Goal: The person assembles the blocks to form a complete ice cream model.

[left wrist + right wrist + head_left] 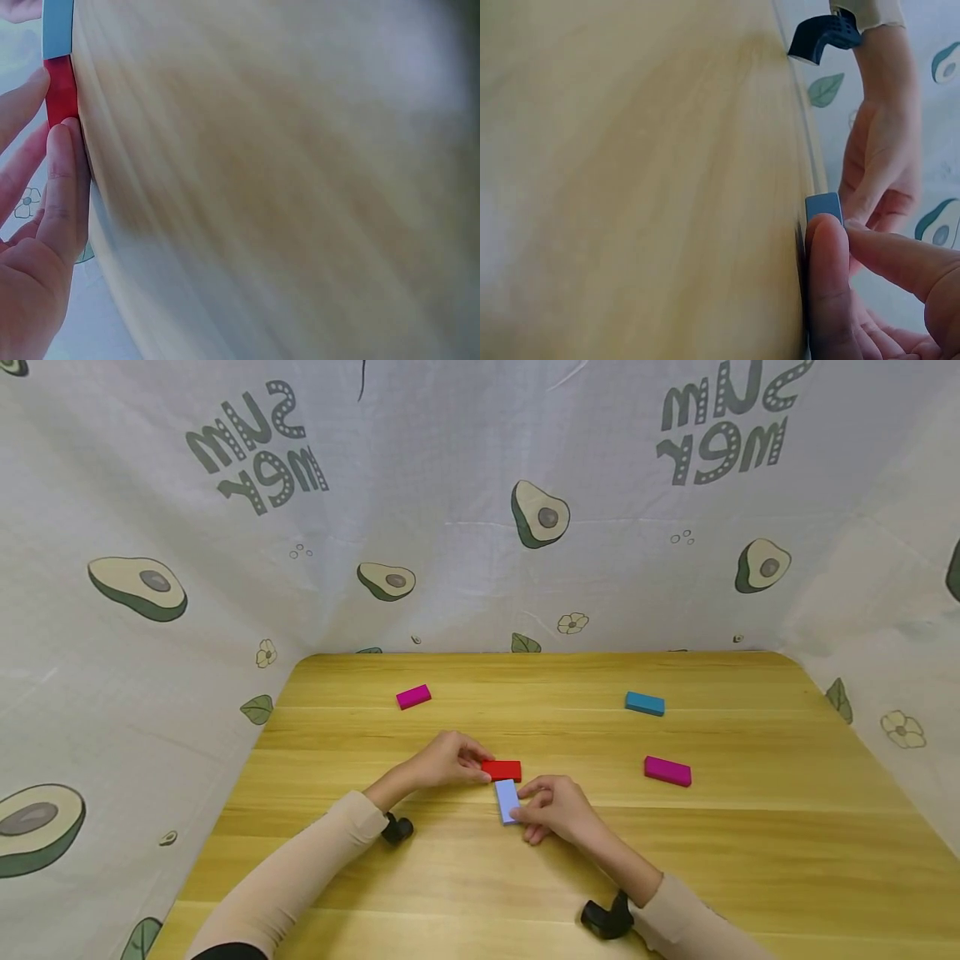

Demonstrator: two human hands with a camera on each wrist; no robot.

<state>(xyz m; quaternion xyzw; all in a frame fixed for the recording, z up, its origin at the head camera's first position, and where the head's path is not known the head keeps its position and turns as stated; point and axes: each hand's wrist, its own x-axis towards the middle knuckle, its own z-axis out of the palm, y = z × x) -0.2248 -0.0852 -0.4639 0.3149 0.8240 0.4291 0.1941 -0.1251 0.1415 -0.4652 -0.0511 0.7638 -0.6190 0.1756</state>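
Observation:
My left hand (447,760) pinches the left end of a red rectangular block (504,771) that lies flat on the table. Just below that block, a light blue block (507,802) lies turned nearly lengthwise toward me, its far end touching or almost touching the red one. My right hand (558,811) holds this blue block between thumb and fingers at its near right side. In the left wrist view the red block (61,94) and blue block (58,30) meet end to side. Thumb and fingertips partly cover the blue block (823,203) in the right wrist view.
On the wooden table (360,893) lie a magenta block (414,697) at back left, a darker blue block (645,703) at back right and another magenta block (667,771) to the right. A printed avocado cloth (450,460) hangs behind the table.

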